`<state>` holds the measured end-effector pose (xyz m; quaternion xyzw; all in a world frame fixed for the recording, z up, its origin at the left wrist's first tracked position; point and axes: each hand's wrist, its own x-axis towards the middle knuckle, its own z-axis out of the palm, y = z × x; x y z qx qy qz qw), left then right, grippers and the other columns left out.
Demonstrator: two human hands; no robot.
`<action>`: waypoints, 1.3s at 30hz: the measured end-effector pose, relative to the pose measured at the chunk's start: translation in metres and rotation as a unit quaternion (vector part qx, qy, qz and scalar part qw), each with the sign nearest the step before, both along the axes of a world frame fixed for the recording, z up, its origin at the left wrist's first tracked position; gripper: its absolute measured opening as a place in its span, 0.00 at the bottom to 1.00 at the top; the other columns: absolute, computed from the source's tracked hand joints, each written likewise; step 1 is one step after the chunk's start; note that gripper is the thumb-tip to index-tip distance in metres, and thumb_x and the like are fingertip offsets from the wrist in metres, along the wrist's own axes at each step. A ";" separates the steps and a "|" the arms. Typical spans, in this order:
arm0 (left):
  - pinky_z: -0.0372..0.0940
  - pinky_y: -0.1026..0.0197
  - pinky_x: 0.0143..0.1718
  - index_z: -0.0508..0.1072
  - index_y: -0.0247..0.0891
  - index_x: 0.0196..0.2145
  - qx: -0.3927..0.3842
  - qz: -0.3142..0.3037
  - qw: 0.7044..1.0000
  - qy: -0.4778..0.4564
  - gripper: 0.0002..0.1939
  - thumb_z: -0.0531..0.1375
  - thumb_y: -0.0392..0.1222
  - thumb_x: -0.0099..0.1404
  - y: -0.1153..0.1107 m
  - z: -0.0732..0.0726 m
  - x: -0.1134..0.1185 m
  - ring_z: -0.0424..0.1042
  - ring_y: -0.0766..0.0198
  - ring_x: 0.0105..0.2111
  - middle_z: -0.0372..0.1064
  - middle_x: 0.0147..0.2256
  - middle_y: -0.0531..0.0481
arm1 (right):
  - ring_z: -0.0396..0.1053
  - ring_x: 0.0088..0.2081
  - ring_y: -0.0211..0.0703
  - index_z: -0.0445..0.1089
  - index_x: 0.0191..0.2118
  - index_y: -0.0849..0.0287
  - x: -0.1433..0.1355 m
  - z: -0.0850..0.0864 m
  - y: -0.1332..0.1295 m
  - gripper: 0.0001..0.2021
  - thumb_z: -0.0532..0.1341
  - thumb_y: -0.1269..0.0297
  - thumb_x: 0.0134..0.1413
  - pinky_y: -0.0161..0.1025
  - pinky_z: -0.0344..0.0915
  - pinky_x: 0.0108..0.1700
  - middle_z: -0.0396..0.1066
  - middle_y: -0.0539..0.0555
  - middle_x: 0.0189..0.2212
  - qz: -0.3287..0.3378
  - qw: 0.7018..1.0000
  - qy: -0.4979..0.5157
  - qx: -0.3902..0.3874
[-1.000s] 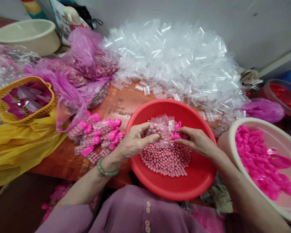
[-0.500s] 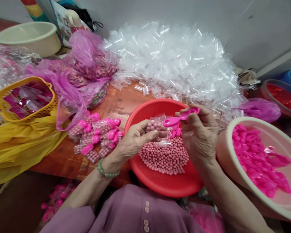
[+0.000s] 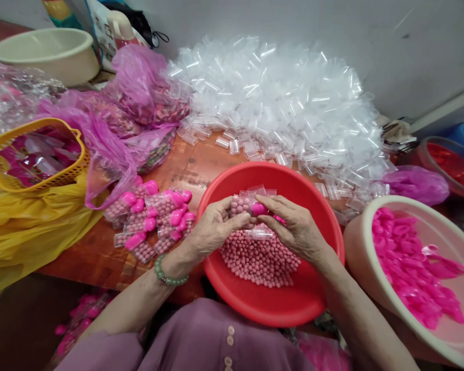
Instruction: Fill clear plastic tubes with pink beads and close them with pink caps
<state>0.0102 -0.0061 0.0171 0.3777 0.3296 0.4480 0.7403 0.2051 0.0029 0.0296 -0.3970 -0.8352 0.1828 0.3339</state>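
My left hand is closed around a small clear plastic container filled with pink balls, held on its side above the red basin. A bright pink cap is at the container's right end, gripped between the thumb and fingers of my right hand. How far the cap sits on the mouth is hidden by the fingers. Beneath both hands, loose pink balls lie in the basin, with a few clear empty containers on top of them.
Filled, pink-capped containers lie left of the basin. Behind it rises a large heap of clear containers. A pale tub of pink plastic pieces stands right. A yellow basket and purple bags are at the left.
My right hand has moved left and down, bringing the pink piece from above the basin to the end of the container. My left hand still holds the container.
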 end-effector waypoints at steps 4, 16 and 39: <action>0.70 0.58 0.46 0.73 0.32 0.41 0.006 -0.047 0.999 -0.001 0.13 0.66 0.41 0.61 0.000 0.001 0.000 0.77 0.62 0.38 0.77 0.37 0.46 | 0.76 0.44 0.43 0.72 0.55 0.55 0.004 -0.001 0.001 0.16 0.60 0.68 0.61 0.41 0.73 0.47 0.77 0.57 0.44 0.000 0.999 0.018 -0.046; 0.69 0.64 0.38 0.74 0.32 0.40 -0.014 -0.215 0.975 -0.061 0.11 0.64 0.43 0.64 0.000 -0.008 -0.010 0.73 0.68 0.31 0.73 0.32 0.48 | 0.74 0.37 0.39 0.76 0.43 0.53 -0.005 0.027 0.010 0.10 0.67 0.69 0.55 0.39 0.72 0.40 0.78 0.51 0.36 0.031 0.984 0.149 -0.091; 0.67 0.64 0.42 0.74 0.33 0.44 -0.072 -0.198 0.973 -0.099 0.15 0.67 0.34 0.58 0.003 -0.006 -0.013 0.74 0.67 0.35 0.74 0.36 0.46 | 0.77 0.36 0.41 0.78 0.38 0.56 -0.017 0.020 0.010 0.07 0.70 0.63 0.51 0.39 0.74 0.40 0.80 0.51 0.34 -0.067 0.951 0.221 -0.204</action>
